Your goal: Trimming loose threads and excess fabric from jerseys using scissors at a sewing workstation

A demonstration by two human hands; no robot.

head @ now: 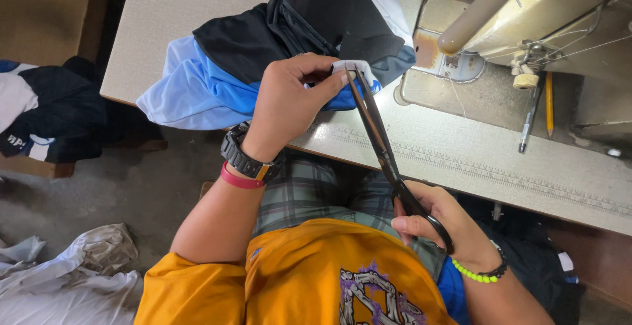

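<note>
We are seated at a pale speckled tabletop [197, 9] that carries a cream metal sewing machine [540, 15] at its far right, above a grey concrete floor [138, 193]. At the near edge of the tabletop our left hand [289, 101] pinches a small white fold of fabric [352, 68] between thumb and fingertips, its fingers curled tight around it. That fold belongs to the bunched black, light blue and white garment [263, 55] that lies on the tabletop and hangs over its near edge. Long black metal scissors [382, 144] meet the fold at their tips, the blades nearly together; the shafts run down toward our lap. Our right hand [441, 219] is closed through the scissor handles, fingers wrapped round the loops. The left wrist wears a black watch [245, 157] and a red band [238, 181], the right a bright green bead bracelet [477, 275]. A yellow pencil [549, 104] and a grey pen [528, 124] lie beside the machine. More dark and white clothing [46, 114] sits on a box to the left, and crumpled white cloth [66, 272] lies on the floor.
</note>
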